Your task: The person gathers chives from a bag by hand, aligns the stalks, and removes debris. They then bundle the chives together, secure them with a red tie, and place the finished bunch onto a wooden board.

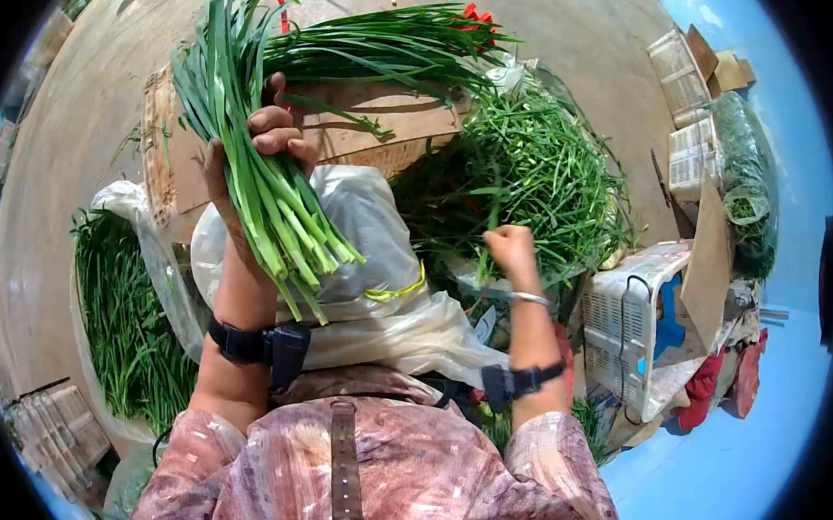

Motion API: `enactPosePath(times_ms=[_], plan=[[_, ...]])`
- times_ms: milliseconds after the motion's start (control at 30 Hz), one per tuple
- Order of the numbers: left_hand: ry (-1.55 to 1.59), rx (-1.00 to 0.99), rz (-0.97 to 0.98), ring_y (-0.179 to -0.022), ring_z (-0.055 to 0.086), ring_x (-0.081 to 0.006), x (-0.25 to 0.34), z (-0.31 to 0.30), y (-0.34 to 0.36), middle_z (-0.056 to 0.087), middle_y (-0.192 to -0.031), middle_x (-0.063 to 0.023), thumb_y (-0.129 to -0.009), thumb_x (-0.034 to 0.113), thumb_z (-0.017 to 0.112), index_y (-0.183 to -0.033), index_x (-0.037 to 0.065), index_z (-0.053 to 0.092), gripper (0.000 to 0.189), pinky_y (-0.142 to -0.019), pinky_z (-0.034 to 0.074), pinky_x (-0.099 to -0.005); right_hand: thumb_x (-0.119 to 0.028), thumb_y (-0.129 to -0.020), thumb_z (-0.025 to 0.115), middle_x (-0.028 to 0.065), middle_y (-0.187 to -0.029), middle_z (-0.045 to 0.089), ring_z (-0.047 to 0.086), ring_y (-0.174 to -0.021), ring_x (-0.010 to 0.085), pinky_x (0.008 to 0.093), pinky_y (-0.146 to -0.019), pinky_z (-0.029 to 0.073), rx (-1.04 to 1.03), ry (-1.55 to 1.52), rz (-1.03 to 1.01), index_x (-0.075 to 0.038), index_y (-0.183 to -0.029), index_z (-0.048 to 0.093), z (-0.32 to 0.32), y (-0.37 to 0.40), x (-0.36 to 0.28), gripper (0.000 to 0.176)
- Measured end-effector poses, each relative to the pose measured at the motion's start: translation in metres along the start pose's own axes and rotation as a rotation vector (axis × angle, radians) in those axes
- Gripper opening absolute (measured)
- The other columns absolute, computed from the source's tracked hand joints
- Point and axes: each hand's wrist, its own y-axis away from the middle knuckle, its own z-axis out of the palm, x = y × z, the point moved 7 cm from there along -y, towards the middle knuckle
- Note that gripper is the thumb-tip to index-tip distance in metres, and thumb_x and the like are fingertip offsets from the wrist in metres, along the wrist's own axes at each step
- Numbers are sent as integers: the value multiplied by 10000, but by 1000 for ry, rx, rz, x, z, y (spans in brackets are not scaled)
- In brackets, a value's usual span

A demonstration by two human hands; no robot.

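My left hand (pixel 278 138) is wrapped round a bunch of garlic chives (pixel 252 183), held up with the pale cut ends pointing down and right and the leaves up. Closed into a fist, my right hand (pixel 513 250) is in front of a heap of loose chive leaves (pixel 542 163). A blurred green streak shows just above that fist; whether the fingers hold it I cannot make out. Beyond my left hand, a pile of chives (pixel 379 45) with red ties at its right end lies on a cardboard-topped crate (pixel 385 119).
Clear plastic sheeting (pixel 344 220) with a yellow tie (pixel 397 285) covers my lap area. At the left, a plastic-lined container holds more chives (pixel 126 312). A white crate (pixel 619 315) stands at the right, with more crates (pixel 680 81) and a bagged green bundle (pixel 745 191) by the blue wall.
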Motion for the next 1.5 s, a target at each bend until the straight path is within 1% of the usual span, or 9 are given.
enactPosePath(times_ms=[100,167,267,433,633,867,1033,1133,1500], plan=[[52,17,-21,-916,500,-142,-7,-5,4,460,-999,-22,-806,209,659,-1392,10,220,759,-915,382,-333,-190,-762,672,71,-731,649,543,-503,110,218,-414,377,-89,-665,158,19,-837,654,-94,47,-16,223],[81,32,-41,-955,503,-159,-15,-7,7,459,-1006,-32,-809,213,654,-1394,19,215,757,-942,393,-346,-154,-796,661,73,-721,645,500,-481,60,143,-403,342,-47,-1241,-78,13,-841,653,-141,64,-22,173],[-36,63,-49,-1070,521,-242,-24,-14,13,516,-1091,-92,-837,275,607,-1394,5,181,752,-928,462,-416,-186,-850,607,65,-698,635,475,-471,44,132,-410,344,203,-828,14,12,-867,651,-175,60,-12,202],[-105,254,-125,-1199,438,-391,-41,-30,28,568,-1075,-153,-808,298,643,-1343,-10,310,702,-957,446,-481,-210,-885,547,5,-623,568,457,-496,23,152,-419,307,54,-624,-338,-22,-831,661,-166,80,-170,226],[-226,359,-109,-1150,494,-318,-42,-47,34,549,-1161,-148,-774,310,656,-1331,18,363,694,-965,424,-462,-139,-859,517,130,-629,603,608,-580,206,354,-551,473,-278,-22,-963,72,-823,617,-48,86,-295,237],[-521,310,17,-1175,485,-295,-23,-37,18,436,-1323,-156,-846,424,533,-1396,63,258,713,-969,418,-478,-166,-893,529,109,-666,642,586,-469,155,290,-436,463,-442,-106,-932,93,-855,628,-29,75,-329,280],[-318,200,138,-1201,452,-279,-1,-10,6,554,-1136,-118,-859,326,555,-1387,50,249,670,-1058,297,-484,-199,-871,568,113,-635,630,607,-474,161,251,-454,478,-739,-477,-703,91,-798,636,-44,64,-321,306],[-283,43,144,-1073,511,-229,18,19,-2,514,-1068,-73,-843,297,588,-1411,49,191,736,-1023,329,-462,-164,-867,550,104,-670,634,610,-494,144,256,-472,490,-523,-338,-712,70,-811,637,-58,17,-288,255],[-343,233,136,-923,504,-145,52,23,21,456,-963,-8,-796,172,672,-1421,94,205,784,-886,377,-357,-124,-748,628,258,-865,624,627,-844,365,437,-721,515,-282,443,-462,37,-1122,490,187,-103,-120,430]])
